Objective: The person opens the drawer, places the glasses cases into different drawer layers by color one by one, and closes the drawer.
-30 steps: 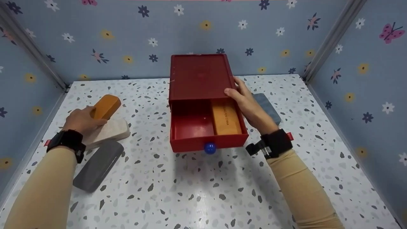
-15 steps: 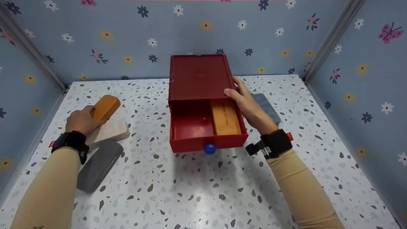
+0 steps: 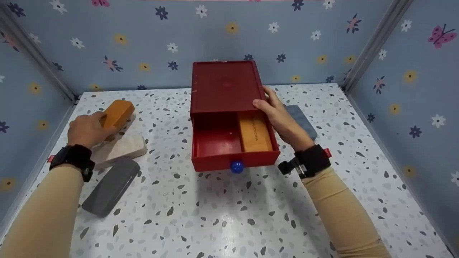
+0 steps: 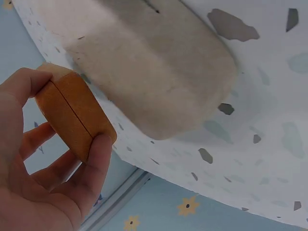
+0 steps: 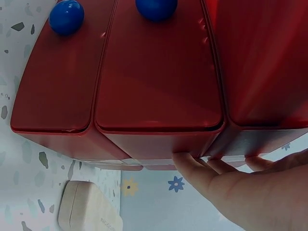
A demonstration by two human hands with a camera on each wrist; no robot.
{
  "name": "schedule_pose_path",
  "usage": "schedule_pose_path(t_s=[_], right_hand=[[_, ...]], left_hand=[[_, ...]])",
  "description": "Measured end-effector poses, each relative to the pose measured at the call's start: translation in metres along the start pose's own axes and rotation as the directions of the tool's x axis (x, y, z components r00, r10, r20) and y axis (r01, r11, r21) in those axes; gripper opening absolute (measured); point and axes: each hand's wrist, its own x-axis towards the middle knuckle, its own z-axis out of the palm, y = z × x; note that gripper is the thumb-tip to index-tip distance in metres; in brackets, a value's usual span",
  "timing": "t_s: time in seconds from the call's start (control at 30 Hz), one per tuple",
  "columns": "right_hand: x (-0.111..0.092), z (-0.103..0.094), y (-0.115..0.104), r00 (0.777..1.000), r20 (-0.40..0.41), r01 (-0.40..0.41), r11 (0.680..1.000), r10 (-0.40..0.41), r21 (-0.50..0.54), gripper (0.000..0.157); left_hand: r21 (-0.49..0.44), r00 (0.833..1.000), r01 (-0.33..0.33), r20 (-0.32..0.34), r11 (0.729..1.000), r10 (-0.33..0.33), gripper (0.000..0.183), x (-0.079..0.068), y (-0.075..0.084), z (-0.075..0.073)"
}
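Note:
My left hand [image 3: 88,129] pinches an orange glasses case [image 3: 118,114] between thumb and fingers. In the left wrist view the seam of this orange case [image 4: 77,108] faces the camera, and it is tilted beside the white glasses case [image 4: 159,67]. At the middle stands a red drawer unit [image 3: 226,86] with its top drawer [image 3: 215,163] pulled out. A second orange glasses case [image 3: 255,132] lies along the right side of that drawer. My right hand [image 3: 283,120] rests against the unit's right side, its thumb on the top edge and its fingers [image 5: 192,168] along the side wall.
A dark grey glasses case [image 3: 111,188] lies near my left wrist. Behind my right hand lies a blue-grey case [image 3: 300,122], partly hidden. Two closed lower drawers with blue knobs [image 5: 156,7] show in the right wrist view. Flowered panels [image 3: 143,43] enclose the speckled table [image 3: 172,222].
My left hand has shifted slightly away and to the left with the orange glasses case, and a shadow now shows beneath the case. My right hand and the drawer unit have stayed put.

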Motion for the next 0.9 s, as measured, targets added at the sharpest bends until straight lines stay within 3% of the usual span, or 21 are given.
schedule_pose_path(t_s=[0.33,0.9], right_hand=[[0.000,0.000,0.001,1.000,0.008,0.000,1.000,0.000,-0.006,0.077],[0.000,-0.001,-0.001,1.000,0.002,-0.001,1.000,0.001,0.002,0.076]], left_hand=[[-0.022,0.995,-0.098,-0.016,0.995,0.097,0.070,-0.010,0.034,-0.017],[-0.037,0.980,-0.198,-0.046,0.980,0.196,0.066,-0.061,0.089,-0.044]])
